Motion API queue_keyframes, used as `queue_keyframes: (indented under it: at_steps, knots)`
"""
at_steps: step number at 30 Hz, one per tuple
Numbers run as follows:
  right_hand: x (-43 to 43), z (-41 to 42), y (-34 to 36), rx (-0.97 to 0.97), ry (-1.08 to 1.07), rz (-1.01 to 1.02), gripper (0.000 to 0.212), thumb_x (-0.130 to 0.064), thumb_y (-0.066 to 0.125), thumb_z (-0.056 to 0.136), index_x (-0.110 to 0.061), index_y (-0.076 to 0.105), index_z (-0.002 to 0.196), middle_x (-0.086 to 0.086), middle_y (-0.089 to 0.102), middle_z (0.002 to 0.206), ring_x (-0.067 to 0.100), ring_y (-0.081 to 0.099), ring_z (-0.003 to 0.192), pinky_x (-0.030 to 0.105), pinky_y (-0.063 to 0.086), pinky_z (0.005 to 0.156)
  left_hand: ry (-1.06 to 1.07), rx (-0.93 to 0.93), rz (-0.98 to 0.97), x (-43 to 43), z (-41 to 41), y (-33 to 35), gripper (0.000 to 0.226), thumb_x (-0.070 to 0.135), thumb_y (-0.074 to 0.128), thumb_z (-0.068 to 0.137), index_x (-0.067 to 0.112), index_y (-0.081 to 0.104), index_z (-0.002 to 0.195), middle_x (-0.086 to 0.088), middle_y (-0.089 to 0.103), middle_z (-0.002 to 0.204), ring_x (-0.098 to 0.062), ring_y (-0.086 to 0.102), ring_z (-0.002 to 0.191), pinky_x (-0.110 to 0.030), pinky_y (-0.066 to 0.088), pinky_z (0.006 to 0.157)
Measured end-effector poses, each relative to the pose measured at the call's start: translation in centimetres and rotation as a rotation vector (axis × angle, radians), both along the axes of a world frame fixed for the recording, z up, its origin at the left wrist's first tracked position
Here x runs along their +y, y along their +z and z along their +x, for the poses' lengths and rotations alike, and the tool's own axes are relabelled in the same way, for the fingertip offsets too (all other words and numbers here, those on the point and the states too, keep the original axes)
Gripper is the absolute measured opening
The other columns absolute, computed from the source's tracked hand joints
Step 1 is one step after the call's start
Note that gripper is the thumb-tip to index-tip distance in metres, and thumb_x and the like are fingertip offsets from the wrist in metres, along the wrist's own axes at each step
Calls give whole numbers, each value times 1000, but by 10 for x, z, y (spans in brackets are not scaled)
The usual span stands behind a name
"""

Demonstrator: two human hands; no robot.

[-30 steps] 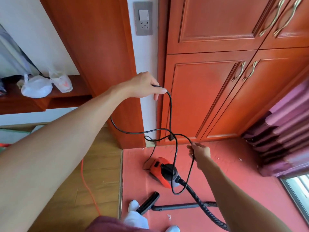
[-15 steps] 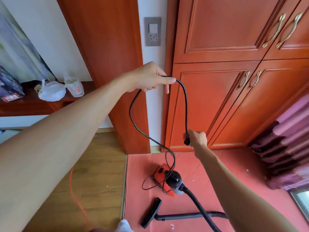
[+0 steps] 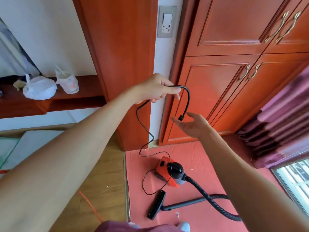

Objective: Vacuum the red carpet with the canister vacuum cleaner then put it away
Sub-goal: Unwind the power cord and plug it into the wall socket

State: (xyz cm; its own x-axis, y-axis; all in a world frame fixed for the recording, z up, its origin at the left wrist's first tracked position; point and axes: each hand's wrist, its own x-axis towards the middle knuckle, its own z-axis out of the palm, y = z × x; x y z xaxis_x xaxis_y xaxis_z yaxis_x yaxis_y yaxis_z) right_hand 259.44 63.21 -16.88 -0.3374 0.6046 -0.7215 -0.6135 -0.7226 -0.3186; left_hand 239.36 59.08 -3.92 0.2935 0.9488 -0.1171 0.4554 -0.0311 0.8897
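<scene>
The canister vacuum cleaner [image 3: 168, 171] sits on the red carpet [image 3: 200, 156], low in my view and close to the carpet's left edge, where it meets the wooden floor [image 3: 103, 178]. Its body is red with a black knob on top. Its black ribbed hose [image 3: 205, 196] leaves the right end and curves across the carpet toward the lower right. The wand [image 3: 184, 203] lies flat on the carpet nearer to me than the canister, with the black floor nozzle [image 3: 156, 205] at its left end.

The power cord [image 3: 142, 124] makes a thin loop on the carpet beside the canister, then climbs in bends to my left hand [image 3: 155, 89]. That hand is raised in front of the white wall [image 3: 161, 61] and grips the cord with its fingers curled round it. Past the grip the cord arches over and hangs down, ending in the plug [image 3: 181, 117]. My right hand [image 3: 192, 125] is released, fingers straight and spread, just beside the plug. I cannot tell whether it touches the plug.

A wall socket [image 3: 166, 22] sits on the white wall above my hands. To the right are red-brown cupboard doors [image 3: 217, 97] with brass handles, then a purple curtain [image 3: 284, 123] and a window [image 3: 297, 180]. At left a wooden shelf [image 3: 80, 97] carries two white plastic bags [image 3: 39, 88]. An orange cord [image 3: 91, 205] crosses the wooden floor, and small white scraps [image 3: 177, 214] dot the carpet.
</scene>
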Motion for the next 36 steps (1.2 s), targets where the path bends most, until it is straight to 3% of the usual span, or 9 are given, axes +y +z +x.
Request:
queue_keyframes:
  at_steps: [2, 5, 7, 11, 15, 21, 26, 30, 36]
  knots:
    - [3, -10, -2, 150, -177, -29, 37, -13, 46, 100, 10, 35, 126, 35, 58, 108, 38, 66, 87, 27, 54, 91, -62, 1, -45, -7, -20, -6, 30, 33, 66, 96, 7, 79, 96, 1, 26, 56, -16, 23, 51, -23, 28, 45]
    - [11, -19, -2, 83, -322, 40, 10, -11, 42, 100, -2, 46, 101, 14, 64, 87, 20, 63, 60, 23, 50, 49, -83, 3, -104, -18, -51, -21, 30, 34, 67, 96, 7, 80, 94, 0, 29, 55, -17, 27, 52, -25, 36, 50]
    - [19, -22, 3, -4, -392, 92, 19, -16, 39, 104, -7, 44, 88, 7, 63, 73, 15, 60, 45, 20, 44, 43, -36, 33, -121, -23, -70, -34, 30, 33, 67, 96, 6, 80, 93, 2, 33, 52, -16, 32, 51, -29, 44, 55]
    - [32, -41, 19, -22, -394, 221, 31, -27, 35, 106, -8, 50, 87, 0, 55, 52, 11, 48, 39, 16, 39, 42, 115, 61, -158, -30, -98, -64, 26, 28, 70, 92, 4, 79, 88, 2, 43, 53, -18, 45, 52, -35, 53, 72]
    - [38, -80, 30, 0, -276, 312, 33, -28, 35, 105, -12, 52, 82, -7, 48, 48, 5, 44, 37, 16, 36, 40, 183, 55, -163, -36, -108, -77, 29, 33, 68, 93, 8, 79, 83, -4, 49, 57, -21, 51, 56, -33, 50, 76]
    - [59, -128, 50, 91, -134, 393, 29, -25, 39, 104, -12, 56, 85, -6, 46, 56, 5, 43, 42, 17, 36, 41, 245, 79, -168, -20, -117, -78, 27, 33, 65, 94, 16, 76, 76, -8, 53, 58, -21, 54, 61, -34, 48, 93]
    - [90, -142, 57, 111, -69, 457, 27, -28, 43, 103, -14, 59, 85, -10, 41, 57, 3, 36, 44, 17, 32, 42, 250, 83, -204, 6, -112, -85, 31, 33, 63, 97, 5, 76, 94, 9, 59, 52, -19, 59, 66, -26, 49, 76]
    - [117, -145, 62, 115, -81, 481, 27, -27, 44, 102, -13, 61, 87, -10, 43, 56, 3, 36, 45, 16, 31, 46, 207, 98, -211, 41, -110, -90, 30, 30, 63, 97, 3, 75, 96, -7, 61, 71, -16, 64, 66, -28, 52, 77]
    - [173, -138, 71, 38, -52, 560, 29, -34, 41, 103, -16, 59, 91, -10, 32, 53, 5, 25, 40, 17, 23, 41, 165, 72, -220, 116, -99, -76, 36, 31, 59, 99, -3, 71, 100, -7, 66, 69, -12, 63, 59, -26, 51, 69]
